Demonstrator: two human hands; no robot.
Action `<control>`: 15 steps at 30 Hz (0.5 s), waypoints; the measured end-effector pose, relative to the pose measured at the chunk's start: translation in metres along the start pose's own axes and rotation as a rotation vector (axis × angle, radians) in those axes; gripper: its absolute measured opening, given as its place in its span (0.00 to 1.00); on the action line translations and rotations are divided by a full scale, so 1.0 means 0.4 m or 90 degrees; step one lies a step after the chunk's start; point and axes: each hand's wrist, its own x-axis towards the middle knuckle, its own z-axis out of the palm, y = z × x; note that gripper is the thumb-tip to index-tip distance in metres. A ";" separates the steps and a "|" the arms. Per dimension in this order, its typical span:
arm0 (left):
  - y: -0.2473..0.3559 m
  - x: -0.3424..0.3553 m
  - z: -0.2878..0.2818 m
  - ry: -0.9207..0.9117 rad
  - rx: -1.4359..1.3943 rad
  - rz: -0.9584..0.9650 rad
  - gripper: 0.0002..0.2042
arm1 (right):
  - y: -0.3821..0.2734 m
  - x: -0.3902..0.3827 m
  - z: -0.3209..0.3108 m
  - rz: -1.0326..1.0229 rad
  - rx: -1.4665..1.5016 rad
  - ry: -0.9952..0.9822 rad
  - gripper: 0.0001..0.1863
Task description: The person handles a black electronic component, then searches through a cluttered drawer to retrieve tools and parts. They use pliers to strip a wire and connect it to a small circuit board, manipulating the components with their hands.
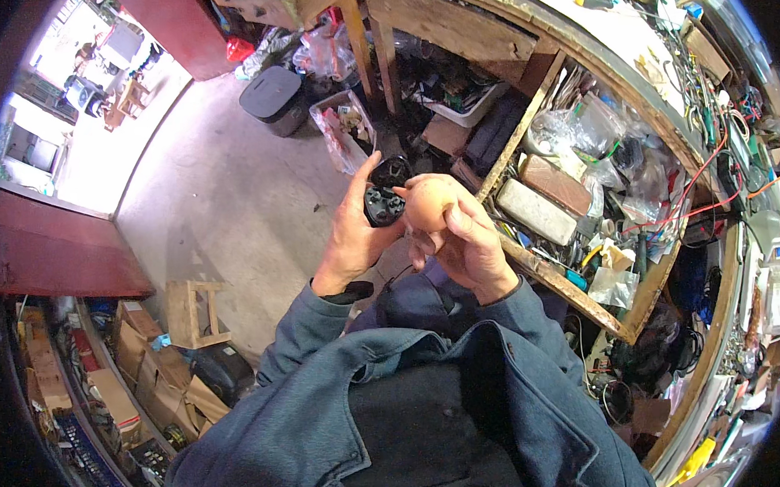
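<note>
Cluttered wooden drawer (558, 288) gapes to the right as the left hand (354, 236) curls closely around a black round part (384, 207) and the right hand (476, 246) pinches a tan ball-shaped object (430, 203) just beside it, apparently mid-handling, steady alignment seemingly called for next.

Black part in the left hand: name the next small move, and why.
Probably steady the black part with the left hand before moving the round tan thing: the right hand holds that close beside it, and the black part's uneven face is turned up.
</note>
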 end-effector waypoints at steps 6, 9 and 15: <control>0.025 -0.005 -0.002 -0.028 0.081 -0.005 0.47 | 0.053 0.023 -0.046 -0.008 -0.003 0.044 0.12; 0.007 0.006 0.000 -0.003 0.011 0.023 0.45 | 0.060 0.014 -0.064 -0.036 0.034 -0.002 0.16; -0.005 0.008 -0.017 0.027 -0.019 0.031 0.43 | 0.006 -0.008 -0.037 0.025 0.003 -0.036 0.37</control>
